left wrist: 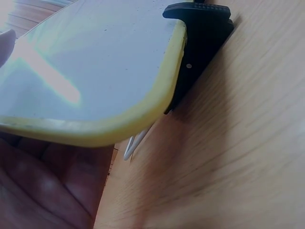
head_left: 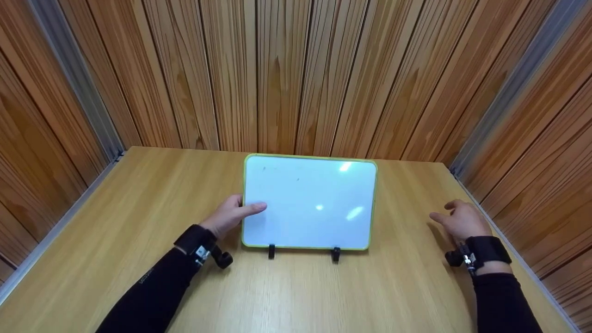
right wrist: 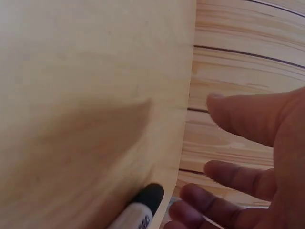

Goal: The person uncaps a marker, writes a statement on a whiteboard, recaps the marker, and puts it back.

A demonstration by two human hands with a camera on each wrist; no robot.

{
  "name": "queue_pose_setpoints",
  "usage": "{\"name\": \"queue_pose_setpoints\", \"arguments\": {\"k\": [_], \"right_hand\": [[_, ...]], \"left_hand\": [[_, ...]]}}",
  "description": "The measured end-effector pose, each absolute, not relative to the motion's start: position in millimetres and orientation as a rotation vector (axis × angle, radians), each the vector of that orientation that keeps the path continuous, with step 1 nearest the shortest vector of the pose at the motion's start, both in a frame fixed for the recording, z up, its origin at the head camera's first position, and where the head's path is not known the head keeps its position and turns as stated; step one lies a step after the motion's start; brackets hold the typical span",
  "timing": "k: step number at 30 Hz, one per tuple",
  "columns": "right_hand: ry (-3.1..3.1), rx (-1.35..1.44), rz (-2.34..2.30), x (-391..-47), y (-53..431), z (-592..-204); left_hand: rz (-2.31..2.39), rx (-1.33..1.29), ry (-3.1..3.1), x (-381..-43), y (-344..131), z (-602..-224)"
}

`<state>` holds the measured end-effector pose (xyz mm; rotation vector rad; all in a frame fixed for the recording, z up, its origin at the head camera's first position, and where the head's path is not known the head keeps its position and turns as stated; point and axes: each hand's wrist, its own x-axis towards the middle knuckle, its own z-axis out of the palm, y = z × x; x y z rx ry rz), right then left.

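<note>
A small whiteboard point(head_left: 300, 199) with a yellow-green rim leans back on a black stand point(left wrist: 202, 43) in the middle of the table. Two hooks of the stand show under its lower edge. My left hand point(head_left: 229, 216) grips the board's left edge, thumb across the white face and the other fingers hidden behind. Over at the right side of the table, my right hand point(head_left: 465, 223) hovers with loosely bent fingers, holding nothing. A marker with a black cap point(right wrist: 137, 212) lies on the table near those fingers in the right wrist view; the head view does not show it.
The wooden table point(head_left: 185, 185) ends at a back wall of wood planks point(head_left: 277, 78). Plank walls with grey metal strips flank it on both sides. A thin white loop point(left wrist: 133, 145) shows behind the board.
</note>
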<state>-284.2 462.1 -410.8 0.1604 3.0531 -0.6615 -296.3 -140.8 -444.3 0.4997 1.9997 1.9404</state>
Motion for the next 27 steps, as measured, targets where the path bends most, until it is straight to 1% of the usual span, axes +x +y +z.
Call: {"name": "queue_pose_setpoints", "arguments": {"k": [8, 16, 27], "right_hand": [[2.953, 0.241, -0.515, -275.7, 472.5, -404.2], [2.798, 0.292, -0.544, -268.4, 477.0, -397.9], [2.83, 0.26, -0.579, -275.9, 470.4, -400.0]], "left_hand": [[1.93, 0.478, 2.016, -296.0, -140.7, -445.4], [1.9, 0.481, 2.051, -297.3, -141.0, -447.2], [1.932, 0.496, 2.03, -295.9, -139.5, -445.3]]}}
